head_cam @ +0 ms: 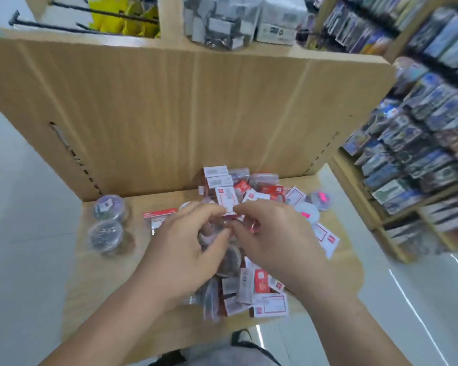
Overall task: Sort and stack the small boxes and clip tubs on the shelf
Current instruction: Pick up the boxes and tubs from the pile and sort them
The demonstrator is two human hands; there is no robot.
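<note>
One small box (225,200) pinched between left hand (185,247) and right hand (278,239), above the pile (261,294); fingers curled.

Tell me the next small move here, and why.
Probably lift the small box pinched by the left hand and right hand, and set it on the box stack behind: the pile beneath is jumbled, and like boxes already stand there.
</note>
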